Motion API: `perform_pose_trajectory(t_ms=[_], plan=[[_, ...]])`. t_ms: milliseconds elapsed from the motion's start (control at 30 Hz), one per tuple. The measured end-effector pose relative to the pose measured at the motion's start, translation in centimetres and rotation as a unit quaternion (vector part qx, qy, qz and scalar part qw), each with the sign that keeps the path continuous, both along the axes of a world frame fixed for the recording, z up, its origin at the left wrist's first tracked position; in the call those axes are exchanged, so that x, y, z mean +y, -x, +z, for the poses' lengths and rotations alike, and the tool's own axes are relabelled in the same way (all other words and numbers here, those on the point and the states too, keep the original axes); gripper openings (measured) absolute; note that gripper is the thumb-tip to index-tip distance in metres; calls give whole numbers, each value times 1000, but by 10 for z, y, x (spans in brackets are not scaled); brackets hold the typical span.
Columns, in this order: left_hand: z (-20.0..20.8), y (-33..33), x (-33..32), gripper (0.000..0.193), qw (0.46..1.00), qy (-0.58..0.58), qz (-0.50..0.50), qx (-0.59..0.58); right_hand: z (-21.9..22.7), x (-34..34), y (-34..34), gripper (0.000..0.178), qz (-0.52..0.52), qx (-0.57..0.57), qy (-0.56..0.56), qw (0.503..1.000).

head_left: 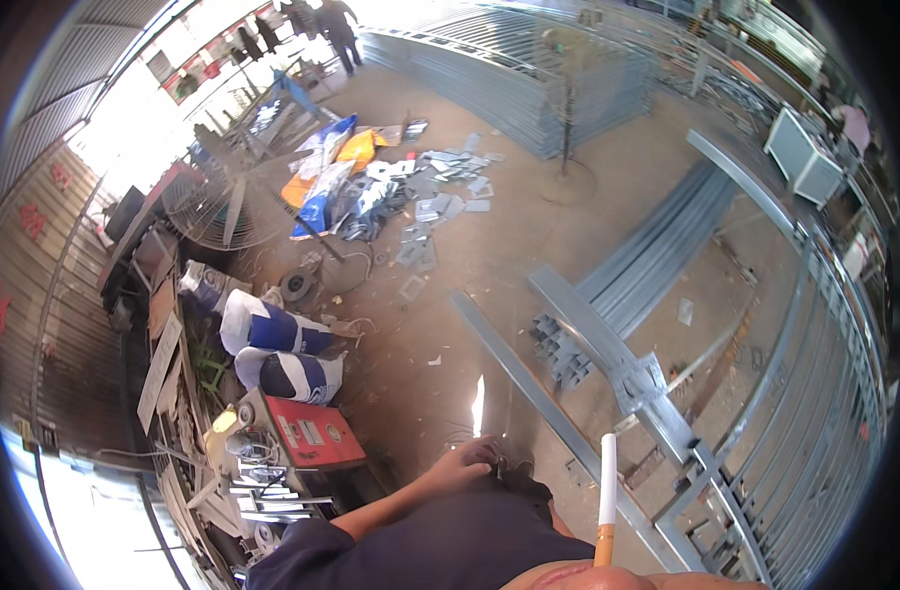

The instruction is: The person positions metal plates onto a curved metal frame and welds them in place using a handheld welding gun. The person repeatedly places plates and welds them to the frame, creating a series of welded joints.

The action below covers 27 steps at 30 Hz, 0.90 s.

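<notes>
My left hand [462, 466] is at the front of my waist, its fingers curled in toward a small dark thing [503, 468] by my dark clothing. What the fingers hold, if anything, is too small and shaded to make out. A bit of my right arm [564, 521] shows beside the dark shirt [440, 536], but the right hand is hidden. Close to the camera a white cigarette [608, 482] with an orange filter sticks upward, touched by neither hand. To the right lie a long steel rail [553, 408] and a welded metal frame [656, 403].
On the left stand a red machine box [317, 433], blue-and-white sacks [283, 329] and a big fan [229, 202]. Flat metal plates [440, 206] litter the floor ahead. Square tubes [656, 251] lie to the right, before stacked panels [489, 84]. A person [340, 34] stands far off.
</notes>
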<state>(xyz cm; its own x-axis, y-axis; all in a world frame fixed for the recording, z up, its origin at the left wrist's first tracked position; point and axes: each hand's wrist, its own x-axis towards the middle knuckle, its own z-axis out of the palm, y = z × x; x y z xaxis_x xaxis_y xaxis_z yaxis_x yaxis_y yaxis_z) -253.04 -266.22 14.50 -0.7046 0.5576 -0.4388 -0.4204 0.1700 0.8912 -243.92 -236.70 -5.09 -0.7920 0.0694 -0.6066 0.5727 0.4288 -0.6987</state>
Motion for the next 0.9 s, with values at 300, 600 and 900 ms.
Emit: perform_pose_trajectory(t_ms=[300,600,900], plan=[[-43,79,-70,66,997,79,23,5,3,-42,144,28,106,8,-31,994],[-63,246,-212,60,998,53,-6,-17,-9,-150,235,28,140,-73,-119,980],[-22,341,-325,57,997,48,61,-28,-13,-208,285,27,326,-89,-182,923]])
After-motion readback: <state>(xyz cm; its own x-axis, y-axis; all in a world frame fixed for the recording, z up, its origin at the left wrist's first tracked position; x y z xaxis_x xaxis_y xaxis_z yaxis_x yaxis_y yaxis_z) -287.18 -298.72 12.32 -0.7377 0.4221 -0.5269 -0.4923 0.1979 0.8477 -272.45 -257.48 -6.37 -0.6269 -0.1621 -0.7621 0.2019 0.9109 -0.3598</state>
